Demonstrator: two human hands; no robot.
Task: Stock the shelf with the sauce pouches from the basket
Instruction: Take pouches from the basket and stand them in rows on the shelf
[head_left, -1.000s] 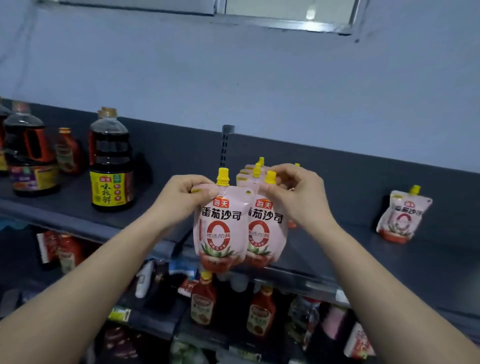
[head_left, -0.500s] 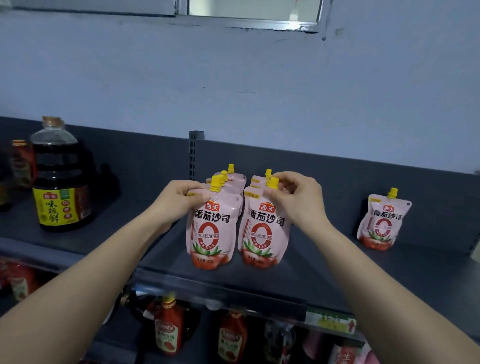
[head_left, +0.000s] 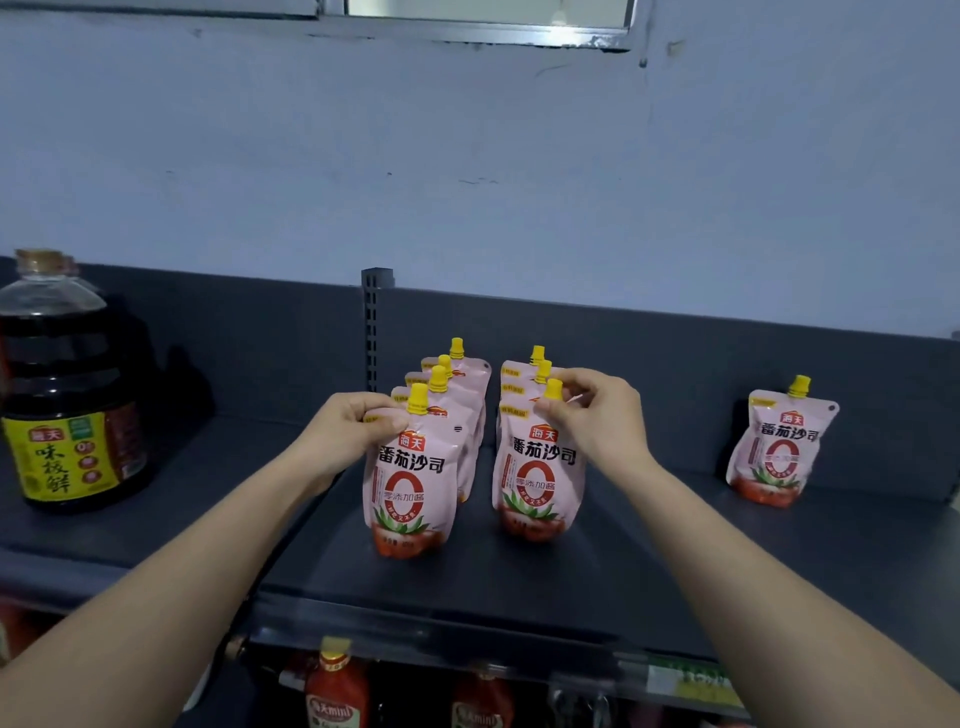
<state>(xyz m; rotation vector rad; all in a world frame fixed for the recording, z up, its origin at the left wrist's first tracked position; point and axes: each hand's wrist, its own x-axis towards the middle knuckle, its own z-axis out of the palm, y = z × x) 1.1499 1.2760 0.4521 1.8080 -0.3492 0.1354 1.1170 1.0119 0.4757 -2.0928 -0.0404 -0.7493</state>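
Two rows of pink sauce pouches with yellow caps stand on the dark shelf (head_left: 519, 577). My left hand (head_left: 348, 428) pinches the top left corner of the front pouch of the left row (head_left: 413, 478), which stands upright on the shelf. My right hand (head_left: 597, 415) pinches the top of the front pouch of the right row (head_left: 537, 478), beside its yellow cap. Several more pouches stand close behind each front one. The basket is out of view.
A single pouch (head_left: 776, 447) stands against the back panel at the right. A large dark soy sauce bottle (head_left: 67, 395) stands at the left. Red sauce bottles (head_left: 335, 691) fill the shelf below. A slotted upright (head_left: 371, 327) rises behind the rows.
Both hands moved the two front pouches apart and set them down on the shelf in front of their rows. The view has shifted closer and slightly to the right.
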